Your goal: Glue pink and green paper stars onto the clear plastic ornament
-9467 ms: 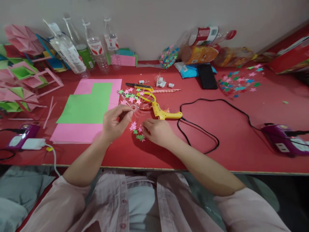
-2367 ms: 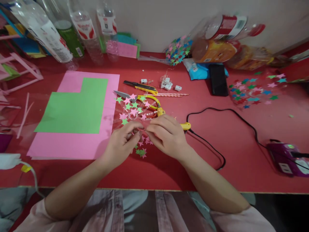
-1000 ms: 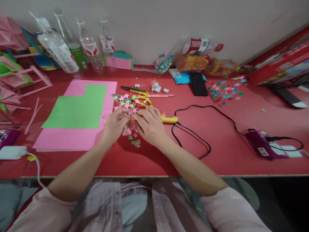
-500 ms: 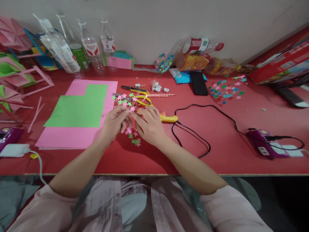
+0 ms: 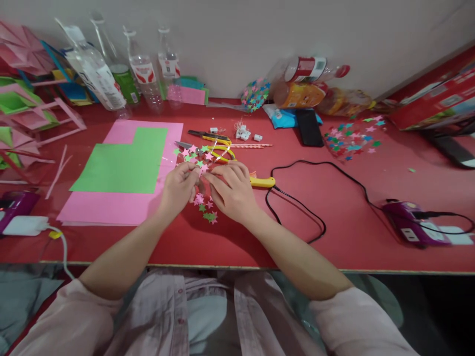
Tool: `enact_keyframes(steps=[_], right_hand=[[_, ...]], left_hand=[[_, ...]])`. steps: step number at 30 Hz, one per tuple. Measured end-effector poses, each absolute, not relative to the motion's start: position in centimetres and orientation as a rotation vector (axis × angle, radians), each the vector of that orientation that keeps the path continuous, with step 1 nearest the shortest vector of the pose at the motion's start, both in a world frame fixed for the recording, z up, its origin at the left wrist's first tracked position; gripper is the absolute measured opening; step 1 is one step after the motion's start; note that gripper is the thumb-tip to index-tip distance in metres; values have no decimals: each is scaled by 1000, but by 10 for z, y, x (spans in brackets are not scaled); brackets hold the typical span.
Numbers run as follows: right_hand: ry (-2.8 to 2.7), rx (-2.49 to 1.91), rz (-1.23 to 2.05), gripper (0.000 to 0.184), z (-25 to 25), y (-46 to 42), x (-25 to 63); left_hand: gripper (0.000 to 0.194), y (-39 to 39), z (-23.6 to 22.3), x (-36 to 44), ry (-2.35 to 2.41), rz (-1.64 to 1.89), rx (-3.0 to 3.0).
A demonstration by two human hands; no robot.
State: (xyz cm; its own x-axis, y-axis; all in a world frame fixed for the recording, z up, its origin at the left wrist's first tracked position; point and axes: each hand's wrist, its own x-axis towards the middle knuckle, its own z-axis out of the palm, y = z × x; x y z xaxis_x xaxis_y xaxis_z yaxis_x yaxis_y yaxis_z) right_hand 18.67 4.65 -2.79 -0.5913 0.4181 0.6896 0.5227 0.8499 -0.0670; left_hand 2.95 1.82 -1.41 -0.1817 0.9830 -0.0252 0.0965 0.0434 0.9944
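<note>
A small pink star (image 5: 204, 169) sits between my two hands. My left hand (image 5: 180, 188) is closed, thumb and index finger pinched at the star's left edge. From the right, my right hand (image 5: 233, 193) comes close with its fingers bent together; whatever its fingertips hold is hidden. Pink and green stars (image 5: 193, 154) on a clear strand cluster just beyond the fingers. More pink and green stars (image 5: 208, 210) lie on the table below the hands. Yellow-handled scissors (image 5: 223, 154) rest behind my right hand, and a yellow-handled corded tool (image 5: 262, 182) lies partly hidden beside it.
Green paper (image 5: 122, 168) lies over pink sheets (image 5: 104, 207) at left. Bottles (image 5: 144, 79) stand along the wall. A cutter (image 5: 211, 136), small white pieces (image 5: 243, 132), a black phone (image 5: 309, 128) and a star-covered ball (image 5: 256, 95) lie behind. A black cable (image 5: 334, 170) runs to a purple power strip (image 5: 411, 227).
The fingers of my left hand have curled in more tightly, and a small gap shows between the two hands. The view has shifted slightly; objects on the table stay put.
</note>
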Motion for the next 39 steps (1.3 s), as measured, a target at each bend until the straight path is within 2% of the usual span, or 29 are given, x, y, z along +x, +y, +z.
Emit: enact_keyframes(steps=[14,39], right_hand=[[-2291,-706,-177,24,-26,47,190],[-2212,-781,-209,14,-20,47,186]], left_hand=[[12,19,-18,28,1387,1256,1151],[12,16,-16,29,1393,1253,1244]])
